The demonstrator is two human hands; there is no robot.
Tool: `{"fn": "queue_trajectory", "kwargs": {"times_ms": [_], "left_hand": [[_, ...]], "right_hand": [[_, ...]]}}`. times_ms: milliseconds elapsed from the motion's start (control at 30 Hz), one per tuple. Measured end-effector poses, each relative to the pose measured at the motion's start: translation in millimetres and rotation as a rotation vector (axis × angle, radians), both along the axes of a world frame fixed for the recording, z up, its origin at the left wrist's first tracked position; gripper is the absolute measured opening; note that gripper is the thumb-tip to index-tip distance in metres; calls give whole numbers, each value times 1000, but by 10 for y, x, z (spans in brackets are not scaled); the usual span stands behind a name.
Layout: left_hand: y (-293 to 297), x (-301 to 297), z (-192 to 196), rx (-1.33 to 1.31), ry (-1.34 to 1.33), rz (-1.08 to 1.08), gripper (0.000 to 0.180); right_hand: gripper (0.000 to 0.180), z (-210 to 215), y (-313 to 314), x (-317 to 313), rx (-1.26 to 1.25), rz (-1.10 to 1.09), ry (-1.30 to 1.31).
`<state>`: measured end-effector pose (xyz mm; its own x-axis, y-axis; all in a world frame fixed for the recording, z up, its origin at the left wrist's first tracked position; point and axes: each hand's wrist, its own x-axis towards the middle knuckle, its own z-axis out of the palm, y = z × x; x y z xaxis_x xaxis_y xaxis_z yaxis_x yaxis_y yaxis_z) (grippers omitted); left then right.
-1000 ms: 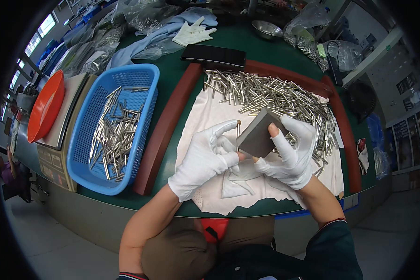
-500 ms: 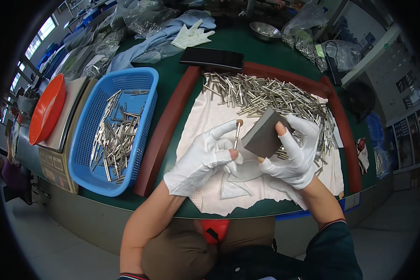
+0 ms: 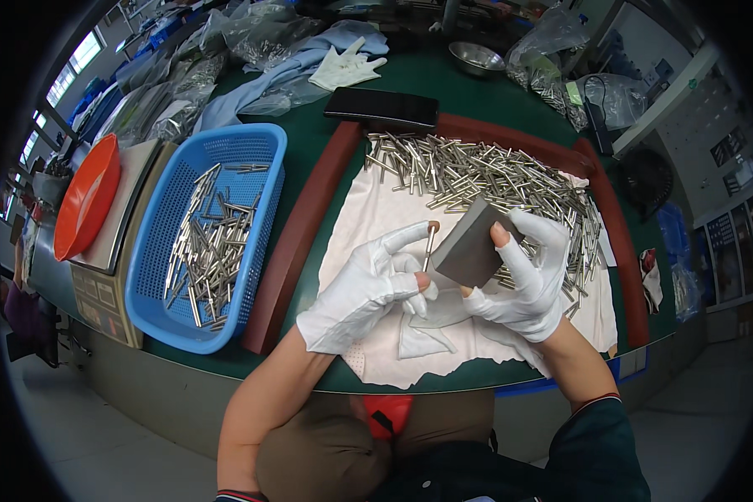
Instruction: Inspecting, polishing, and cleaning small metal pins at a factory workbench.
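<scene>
My left hand (image 3: 372, 280), in a white glove with bare fingertips, pinches a slim metal pin (image 3: 429, 248) upright between forefinger and thumb. Just to its right, my right hand (image 3: 529, 272), gloved the same way, grips a dark grey rectangular block (image 3: 474, 245), tilted, with one edge close beside the pin. Whether pin and block touch I cannot tell. Beneath both hands lies a pale pink cloth (image 3: 368, 209) with a folded white cloth piece (image 3: 427, 336) on it. A heap of similar metal pins (image 3: 477, 171) covers the cloth's far and right side.
Dark red wooden bars (image 3: 297, 243) frame the cloth on three sides. To the left are a blue plastic basket (image 3: 138, 284) with pins and a scale (image 3: 100, 297) under an orange-red tray (image 3: 89, 197). Farther back lie a black phone (image 3: 381, 108), a white glove (image 3: 347, 67) and a metal bowl (image 3: 477, 56).
The whole view has shifted very slightly. My left hand still pinches the pin, a touch lower and nearer the block, while my right hand keeps its hold with little movement.
</scene>
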<state>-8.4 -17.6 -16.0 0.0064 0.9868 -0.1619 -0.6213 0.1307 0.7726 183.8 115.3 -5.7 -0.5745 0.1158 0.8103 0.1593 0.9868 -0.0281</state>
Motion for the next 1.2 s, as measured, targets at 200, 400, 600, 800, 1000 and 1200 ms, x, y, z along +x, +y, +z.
{"fn": "queue_trajectory", "kwargs": {"times_ms": [200,400,600,800,1000,1200], "left_hand": [[5,-2,35,-19,40,-56,75],[-28,-18,48,-31,43,-15,78],[7,32,71,-23,35,14,80],[0,-1,30,-28,47,-8,79],[3,18,25,-38,80,-6,74],[16,97,103,-115,159,-55,65]], "right_hand": [[82,62,16,10,-1,34,-88],[77,16,116,5,-110,-1,41],[78,74,53,11,-161,19,-30],[78,44,30,0,-228,29,-50],[77,40,19,4,-250,19,-93],[78,61,-61,-161,-252,29,-39]]}}
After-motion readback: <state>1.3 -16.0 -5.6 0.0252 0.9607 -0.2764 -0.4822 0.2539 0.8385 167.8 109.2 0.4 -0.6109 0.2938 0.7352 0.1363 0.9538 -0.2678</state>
